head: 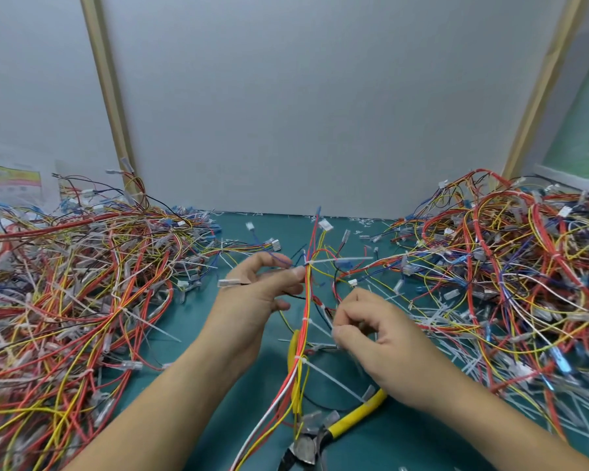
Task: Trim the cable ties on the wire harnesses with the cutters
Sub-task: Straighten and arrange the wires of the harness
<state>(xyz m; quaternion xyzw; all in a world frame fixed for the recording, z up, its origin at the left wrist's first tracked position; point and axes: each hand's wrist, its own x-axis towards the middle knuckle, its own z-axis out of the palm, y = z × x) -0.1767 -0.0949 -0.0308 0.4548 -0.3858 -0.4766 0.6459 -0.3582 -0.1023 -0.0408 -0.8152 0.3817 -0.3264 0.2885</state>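
A wire harness [306,311] of red, yellow and white wires runs from the table's back toward me down the middle of the green mat. White cable ties [340,260] bind it at several spots, their long tails sticking out to the right. My left hand [262,294] pinches the harness near its upper tie between thumb and fingers. My right hand [374,338] has its fingers curled round thin wires and a tie tail just right of the harness. The yellow-handled cutters [351,419] lie on the mat near the front edge, below my right hand, held by neither hand.
A big tangle of harnesses [75,294] covers the left side of the table, and another pile [510,277] covers the right. A grey panel [320,113] stands upright behind the mat. Cut tie scraps lie along the mat's [252,385] back edge.
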